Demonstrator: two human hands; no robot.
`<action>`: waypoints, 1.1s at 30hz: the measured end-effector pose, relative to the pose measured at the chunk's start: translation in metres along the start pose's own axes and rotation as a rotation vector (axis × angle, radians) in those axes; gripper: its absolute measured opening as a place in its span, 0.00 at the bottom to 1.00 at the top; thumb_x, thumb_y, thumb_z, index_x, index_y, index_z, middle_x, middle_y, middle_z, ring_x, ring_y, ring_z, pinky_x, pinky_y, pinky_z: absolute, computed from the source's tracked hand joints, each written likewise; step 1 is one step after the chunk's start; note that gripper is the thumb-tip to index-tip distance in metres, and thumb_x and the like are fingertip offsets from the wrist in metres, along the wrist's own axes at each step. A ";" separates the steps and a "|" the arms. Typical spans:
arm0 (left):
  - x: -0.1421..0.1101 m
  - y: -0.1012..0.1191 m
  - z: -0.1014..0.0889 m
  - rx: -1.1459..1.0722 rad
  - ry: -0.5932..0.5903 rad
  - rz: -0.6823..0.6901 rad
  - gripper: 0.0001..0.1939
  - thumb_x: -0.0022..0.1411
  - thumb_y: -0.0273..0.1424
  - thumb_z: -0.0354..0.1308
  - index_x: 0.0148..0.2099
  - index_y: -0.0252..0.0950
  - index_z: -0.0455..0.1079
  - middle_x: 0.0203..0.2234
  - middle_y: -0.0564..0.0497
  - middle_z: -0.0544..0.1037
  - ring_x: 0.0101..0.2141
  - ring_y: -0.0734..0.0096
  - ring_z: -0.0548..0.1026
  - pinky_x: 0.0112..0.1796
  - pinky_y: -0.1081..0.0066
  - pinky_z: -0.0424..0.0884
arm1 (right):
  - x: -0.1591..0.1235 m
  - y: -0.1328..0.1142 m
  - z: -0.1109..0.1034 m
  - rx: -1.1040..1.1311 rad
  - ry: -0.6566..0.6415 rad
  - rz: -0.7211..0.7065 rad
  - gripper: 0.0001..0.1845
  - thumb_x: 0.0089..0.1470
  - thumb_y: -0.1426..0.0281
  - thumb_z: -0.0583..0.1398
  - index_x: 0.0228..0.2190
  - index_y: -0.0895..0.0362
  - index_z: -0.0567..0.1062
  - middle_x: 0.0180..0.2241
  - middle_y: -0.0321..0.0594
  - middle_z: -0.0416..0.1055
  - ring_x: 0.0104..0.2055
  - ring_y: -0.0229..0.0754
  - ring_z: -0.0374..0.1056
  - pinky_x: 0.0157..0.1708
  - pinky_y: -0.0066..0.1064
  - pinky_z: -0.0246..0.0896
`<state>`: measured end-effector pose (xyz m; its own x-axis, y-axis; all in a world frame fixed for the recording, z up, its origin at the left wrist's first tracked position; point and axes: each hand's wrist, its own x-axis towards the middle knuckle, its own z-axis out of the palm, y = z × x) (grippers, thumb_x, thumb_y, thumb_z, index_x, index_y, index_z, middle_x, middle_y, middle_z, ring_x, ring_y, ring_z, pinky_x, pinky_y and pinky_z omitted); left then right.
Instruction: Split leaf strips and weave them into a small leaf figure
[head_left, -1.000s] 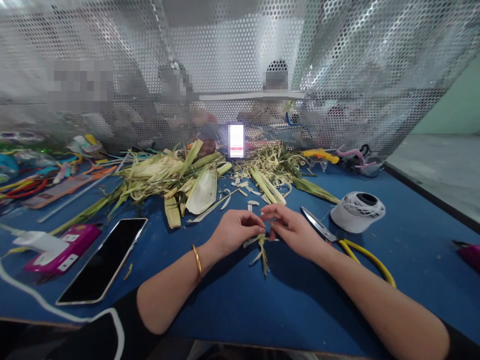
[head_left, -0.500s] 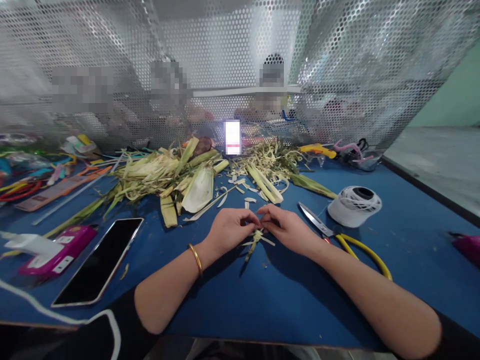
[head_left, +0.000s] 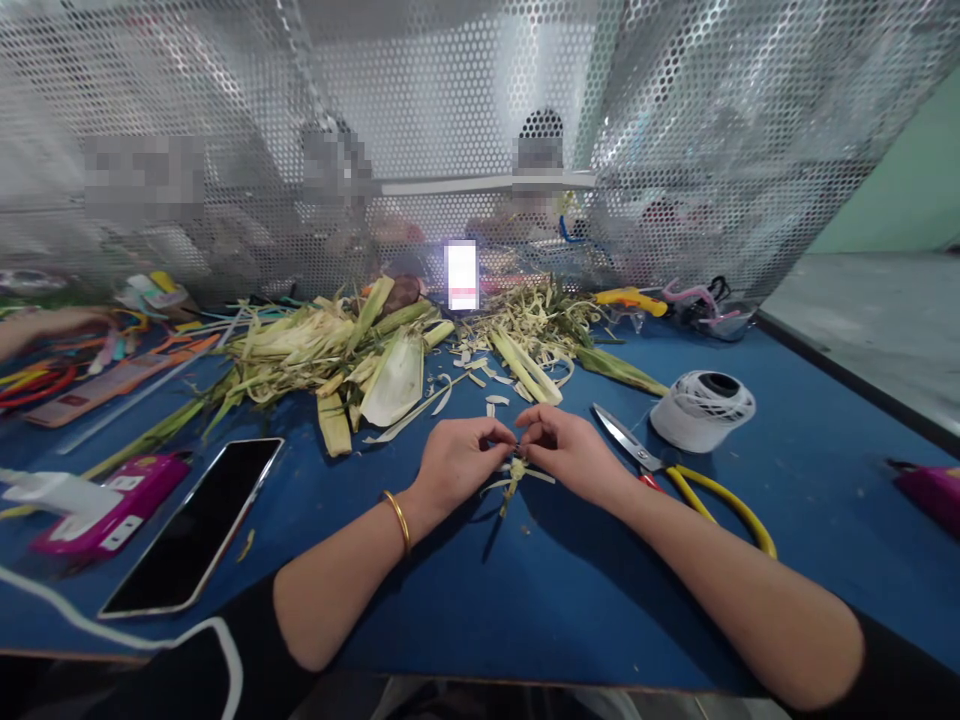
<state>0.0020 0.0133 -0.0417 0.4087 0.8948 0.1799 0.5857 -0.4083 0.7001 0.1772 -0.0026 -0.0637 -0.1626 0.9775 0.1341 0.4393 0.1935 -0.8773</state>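
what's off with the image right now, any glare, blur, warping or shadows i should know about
Head view: phone screen at the back blown out to white; glints on the perforated metal screen; blocky pixelation over patches behind it; soft shadows on the blue tabletop below the hands; small husk piece at the fingertips too soft for fine detail; wide-angle stretch towards the edges.

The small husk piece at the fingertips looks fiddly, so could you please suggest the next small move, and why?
I would probably ease the left hand and right hand slightly apart, gently: both appear to pinch close together at the top of the small husk piece, and their fingertips partly hide that spot.
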 end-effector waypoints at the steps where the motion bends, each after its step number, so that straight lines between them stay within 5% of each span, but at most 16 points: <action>1: 0.000 0.000 0.000 0.037 -0.003 0.011 0.08 0.55 0.28 0.57 0.34 0.39 0.79 0.27 0.53 0.81 0.27 0.73 0.73 0.30 0.76 0.61 | 0.000 0.000 0.000 0.037 -0.010 0.010 0.13 0.46 0.74 0.58 0.37 0.55 0.69 0.27 0.34 0.74 0.28 0.38 0.69 0.29 0.29 0.61; 7: -0.002 0.000 -0.001 0.269 0.028 0.124 0.08 0.58 0.28 0.56 0.36 0.39 0.77 0.31 0.51 0.81 0.33 0.69 0.76 0.34 0.73 0.62 | 0.000 -0.003 0.000 0.116 -0.100 -0.016 0.10 0.49 0.70 0.58 0.37 0.56 0.70 0.27 0.35 0.73 0.29 0.38 0.70 0.31 0.30 0.64; 19: -0.005 -0.003 0.002 0.207 0.193 0.364 0.06 0.58 0.25 0.57 0.33 0.38 0.75 0.30 0.53 0.78 0.31 0.73 0.74 0.33 0.74 0.64 | 0.003 -0.005 -0.005 0.183 -0.109 0.000 0.06 0.44 0.71 0.59 0.26 0.56 0.77 0.25 0.34 0.73 0.28 0.39 0.67 0.32 0.30 0.61; 33: -0.002 0.001 0.000 -0.182 0.153 0.178 0.04 0.55 0.29 0.61 0.28 0.37 0.75 0.26 0.52 0.78 0.31 0.70 0.74 0.34 0.73 0.67 | 0.000 -0.014 -0.007 0.253 -0.041 0.105 0.10 0.41 0.63 0.63 0.21 0.57 0.73 0.19 0.31 0.64 0.24 0.35 0.57 0.27 0.29 0.50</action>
<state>0.0022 0.0114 -0.0410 0.3751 0.8345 0.4037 0.3736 -0.5347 0.7580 0.1768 -0.0047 -0.0481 -0.1656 0.9859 0.0226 0.2215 0.0595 -0.9733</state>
